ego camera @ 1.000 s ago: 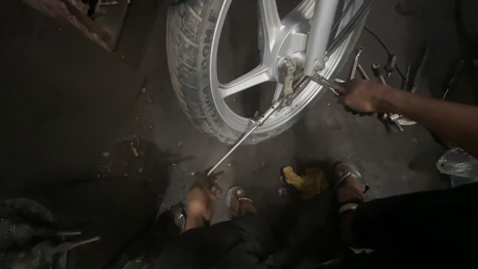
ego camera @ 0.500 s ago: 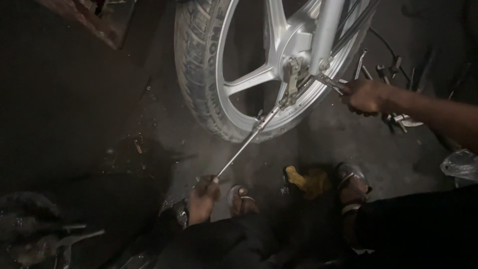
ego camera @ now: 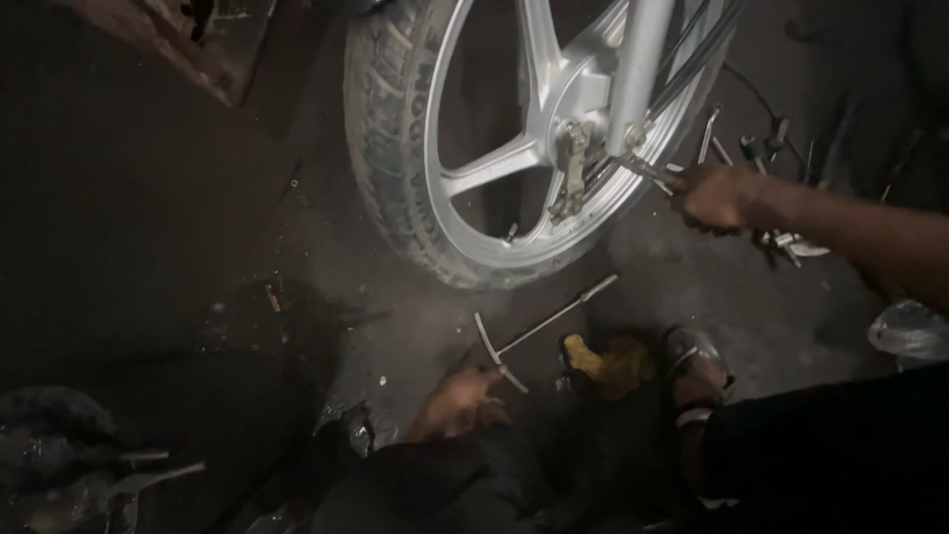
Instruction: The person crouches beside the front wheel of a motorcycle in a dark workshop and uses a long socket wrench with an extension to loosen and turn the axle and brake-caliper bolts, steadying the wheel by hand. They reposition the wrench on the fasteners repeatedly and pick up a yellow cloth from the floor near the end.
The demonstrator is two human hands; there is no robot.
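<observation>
Now we grip a wrench at the motorcycle wheel's axle and touch a T-handle socket wrench on the floor.

Our right hand (ego camera: 714, 196) closes around the wrench (ego camera: 647, 170) beside the fork leg (ego camera: 641, 69). Our left hand (ego camera: 457, 400), fingers loosely spread, rests at the T-handle socket wrench (ego camera: 542, 326), which lies below the tyre (ego camera: 390, 148), near a yellow rag (ego camera: 608, 361).

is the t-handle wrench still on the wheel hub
No, the T-handle wrench lies on the floor below the wheel, by the left hand.
</observation>
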